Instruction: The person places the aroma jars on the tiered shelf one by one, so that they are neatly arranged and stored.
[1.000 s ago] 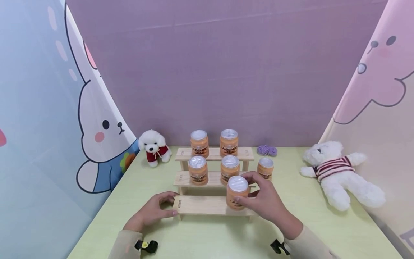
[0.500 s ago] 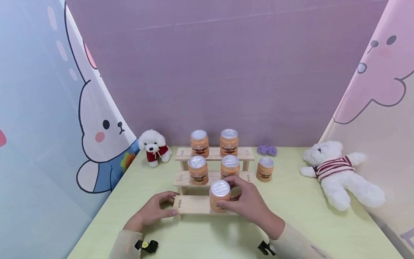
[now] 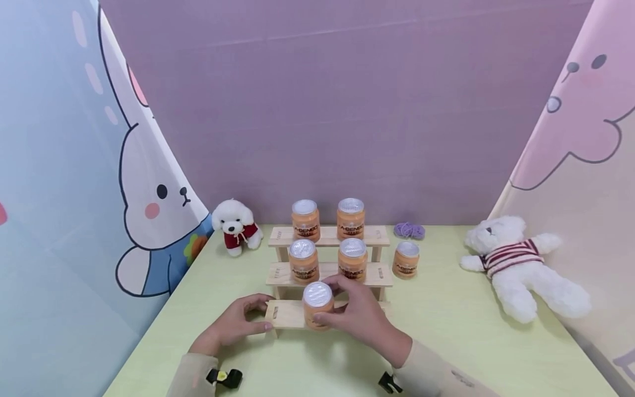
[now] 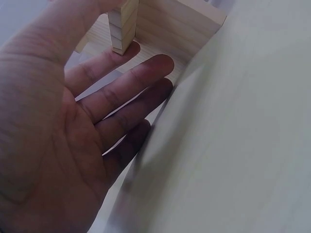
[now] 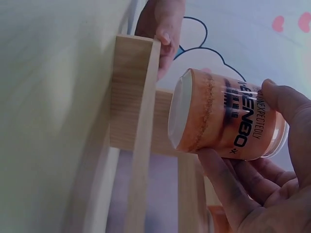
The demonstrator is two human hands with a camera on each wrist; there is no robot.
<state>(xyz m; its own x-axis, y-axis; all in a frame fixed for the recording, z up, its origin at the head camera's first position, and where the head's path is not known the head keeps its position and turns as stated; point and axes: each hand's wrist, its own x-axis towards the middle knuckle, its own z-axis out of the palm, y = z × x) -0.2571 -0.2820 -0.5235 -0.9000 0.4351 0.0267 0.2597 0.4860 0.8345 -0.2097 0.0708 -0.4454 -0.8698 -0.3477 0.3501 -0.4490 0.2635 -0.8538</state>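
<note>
A three-step wooden shelf (image 3: 288, 314) stands on the green table (image 3: 446, 331). My right hand (image 3: 359, 320) grips an orange jar with a silver lid (image 3: 317, 303), thumb and fingers curled round its side (image 5: 228, 121). The jar sits just over the left half of the bottom step (image 5: 133, 97), slightly tilted. My left hand (image 3: 238, 322) rests at the left end of that step, fingers straight along the table (image 4: 116, 102) beside the shelf leg (image 4: 124, 24). Two jars (image 3: 305, 218) stand on the top step and two (image 3: 303, 259) on the middle step.
One more orange jar (image 3: 406, 259) stands on the table right of the shelf. A purple yarn bundle (image 3: 409, 230) lies behind it. A small white plush dog (image 3: 237, 225) sits back left, a white bear in a striped shirt (image 3: 521, 264) lies right. Printed panels wall three sides.
My right hand has carried the jar leftward along the bottom step, from its right part to its left half. The left hand has stayed at the step's left end.
</note>
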